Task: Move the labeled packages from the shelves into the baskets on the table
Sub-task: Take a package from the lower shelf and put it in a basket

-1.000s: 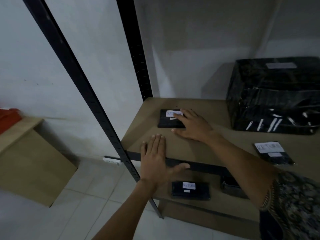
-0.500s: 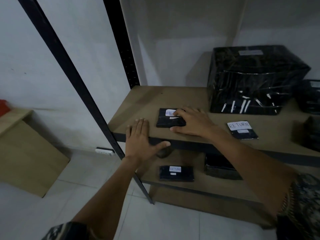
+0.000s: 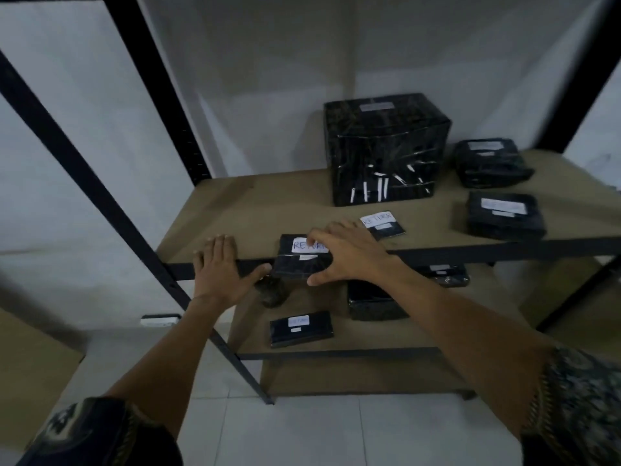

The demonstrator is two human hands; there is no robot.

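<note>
- On the upper shelf [image 3: 252, 203]: a big black wrapped box [image 3: 386, 149] at the back, a small RETURN-labelled packet [image 3: 383, 225] in front of it, and two more black parcels at the right, one at the rear [image 3: 492, 163] and one nearer [image 3: 505, 218].
- On the lower shelf [image 3: 369, 341]: a flat labelled packet [image 3: 300, 327] near the front, a black box [image 3: 373, 302] behind it, another packet [image 3: 447, 275] to the right, and a dark lump [image 3: 274, 292], too dim to identify.
- Slanting across the left of the view, a black upright post [image 3: 100, 203], clear of both arms.
- Gripped by the right hand [image 3: 349, 253]: the RETURN package [image 3: 295, 264], fingers spread over its top, thumb hooked on the near edge.
- Jutting past the upper shelf's front edge, label up, writing upright to the wearer, long axis roughly along that edge.
- Just beside it, the left hand [image 3: 221, 267], flat on the shelf's front edge, fingers straight, thumb splayed toward the package, holding nothing.
</note>
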